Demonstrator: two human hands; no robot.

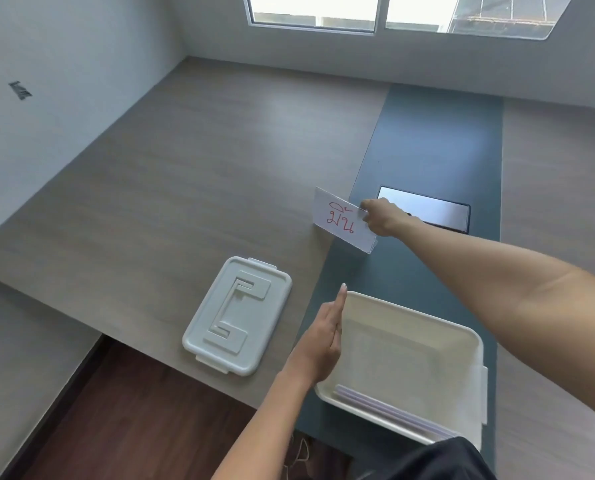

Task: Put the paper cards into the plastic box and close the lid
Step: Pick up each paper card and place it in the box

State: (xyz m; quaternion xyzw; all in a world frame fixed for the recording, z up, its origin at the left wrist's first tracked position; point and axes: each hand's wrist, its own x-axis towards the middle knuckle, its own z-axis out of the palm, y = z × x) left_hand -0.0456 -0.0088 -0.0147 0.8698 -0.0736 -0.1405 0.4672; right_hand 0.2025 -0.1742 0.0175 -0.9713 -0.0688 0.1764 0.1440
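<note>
Nearest sat the open plastic box (410, 362), left hand (323, 344) flat and open-fingered against its rim. Beyond, right-hand fingers (370, 207) pinched the paper card (339, 220) by its right edge above the surface (185, 188): light, bendable, probably best taken at an edge. The lid (237, 315) lay left.

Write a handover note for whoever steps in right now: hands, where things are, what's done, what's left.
Right hand: reaching far across the table, pinching the right end of a white card with red writing, apparently in a clear sleeve.
Left hand: empty, fingers straight, at the left rim of the plastic box.
Box: open, on the dark strip near the table's front edge; a few cards already lie flat along its near wall.
Lid: off, flat on the wood table left of the box.
Done: some cards are in.
Left: bring the held card into the box, then fit the lid on.
</note>
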